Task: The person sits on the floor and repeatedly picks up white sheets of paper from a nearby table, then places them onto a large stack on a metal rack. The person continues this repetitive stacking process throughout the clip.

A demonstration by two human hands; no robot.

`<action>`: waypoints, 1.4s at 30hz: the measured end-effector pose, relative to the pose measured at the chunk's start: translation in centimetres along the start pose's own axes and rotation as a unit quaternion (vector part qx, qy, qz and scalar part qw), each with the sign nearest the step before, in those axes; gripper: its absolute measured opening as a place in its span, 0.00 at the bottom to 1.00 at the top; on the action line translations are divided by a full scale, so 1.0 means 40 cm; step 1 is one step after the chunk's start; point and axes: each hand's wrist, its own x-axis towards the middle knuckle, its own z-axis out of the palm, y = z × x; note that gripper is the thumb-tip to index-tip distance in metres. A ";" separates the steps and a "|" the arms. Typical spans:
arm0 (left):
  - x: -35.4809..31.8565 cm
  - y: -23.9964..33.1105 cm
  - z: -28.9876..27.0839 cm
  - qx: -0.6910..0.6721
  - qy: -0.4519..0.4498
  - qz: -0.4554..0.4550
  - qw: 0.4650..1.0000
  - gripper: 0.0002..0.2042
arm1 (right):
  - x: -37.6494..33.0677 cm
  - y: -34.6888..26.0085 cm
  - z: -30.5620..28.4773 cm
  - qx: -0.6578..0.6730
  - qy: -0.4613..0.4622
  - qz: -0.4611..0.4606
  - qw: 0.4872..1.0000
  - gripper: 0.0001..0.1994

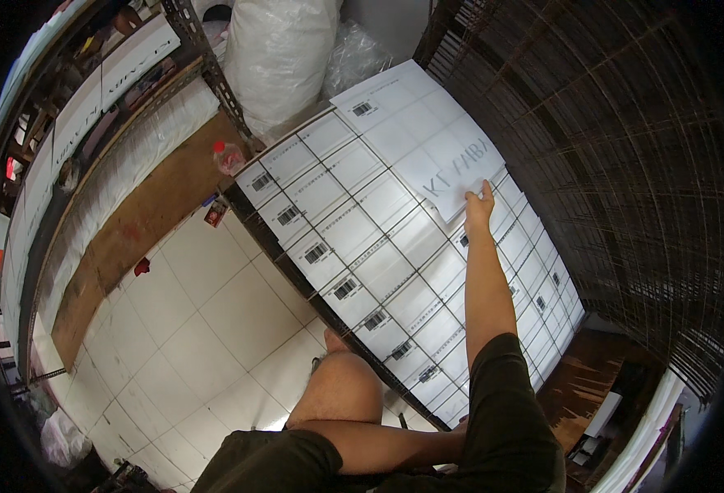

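Observation:
My right arm reaches out over a slanting stack of white printed sheets [353, 218] behind a dark wire grid. My right hand [479, 203] is at the near edge of a loose white sheet [419, 131], which lies on top of the grid. Thumb and a finger are spread apart there, touching the sheet's edge; the other fingers are hidden. Large lettering shows on this sheet, and grid lines show faintly through it. My left forearm [403, 444] lies across my body at the bottom, with the left hand mostly hidden behind my right sleeve.
Dense wire mesh racks [608, 123] rise on the right. A plastic-wrapped white bundle [275, 57] stands at the back, beside a plastic bottle with a red cap [229, 156]. Shelving with long white boards [91, 107] runs along the left. My bent knee [341, 386] is over the tiled floor [214, 304].

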 end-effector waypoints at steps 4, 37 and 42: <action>0.005 -0.002 0.002 -0.003 0.001 -0.002 1.000 0.22 | 0.003 0.007 0.001 -0.018 -0.007 0.001 1.000 0.36; 0.049 0.042 0.129 0.130 -0.057 -0.023 0.990 0.33 | -1.183 -0.454 -1.127 -0.255 0.310 -0.237 0.885 0.18; 0.063 0.029 0.158 0.159 -0.078 -0.058 0.983 0.36 | -1.378 -0.505 -1.307 -0.419 0.483 -0.291 0.712 0.17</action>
